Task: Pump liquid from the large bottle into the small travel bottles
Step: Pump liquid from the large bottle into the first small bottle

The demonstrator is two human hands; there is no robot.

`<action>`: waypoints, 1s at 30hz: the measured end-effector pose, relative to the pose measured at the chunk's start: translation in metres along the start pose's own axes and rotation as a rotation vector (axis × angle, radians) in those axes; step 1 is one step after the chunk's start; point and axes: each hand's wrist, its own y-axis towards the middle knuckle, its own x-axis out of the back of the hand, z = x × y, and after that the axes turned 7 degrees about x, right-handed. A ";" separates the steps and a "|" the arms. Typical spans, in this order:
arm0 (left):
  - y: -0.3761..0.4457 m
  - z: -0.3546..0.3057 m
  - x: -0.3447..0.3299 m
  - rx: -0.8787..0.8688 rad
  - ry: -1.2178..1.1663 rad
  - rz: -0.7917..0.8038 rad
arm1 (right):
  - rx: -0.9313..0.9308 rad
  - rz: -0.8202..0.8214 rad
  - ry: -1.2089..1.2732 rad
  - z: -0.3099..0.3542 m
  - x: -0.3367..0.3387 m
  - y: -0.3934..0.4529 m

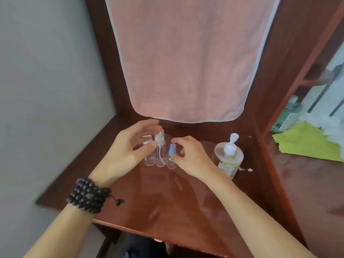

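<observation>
Item: three small clear travel bottles, standing upright in a close row on the reddish wooden desk [186, 198], in front of a hanging pink towel [186, 58]. Left bottle [149, 159] and middle bottle [160, 155] with white spray head sit by the left hand [128, 151], whose fingers are spread and loosely curved around them, thumb near the middle bottle; contact cannot be confirmed. Right bottle [171, 161], blue-capped, is pinched at the cap by the right hand [191, 157]. Large pump bottle [229, 157] stands apart to the right, untouched, nozzle up. Step judged: uncapping before filling. Handling advice: steady the bottle's body with the free hand while twisting, since light empty bottles packed this tightly tip easily; set the cap down within reach. Obscured: motion blur softens the hands; the left bottle's top is hidden behind the fingers; liquid level in the pump bottle is unclear; the shelf items at right, including a yellow-green cloth [307, 144], are cropped.
</observation>
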 end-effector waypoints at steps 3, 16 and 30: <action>0.004 0.008 0.006 -0.014 -0.071 -0.013 | -0.025 0.035 -0.036 0.001 -0.008 0.013; 0.022 -0.008 -0.077 -0.046 0.291 -0.018 | 0.066 -0.291 0.164 0.029 0.105 -0.042; 0.044 -0.022 -0.108 -0.133 0.388 0.062 | 0.144 -0.173 0.005 0.001 0.136 -0.062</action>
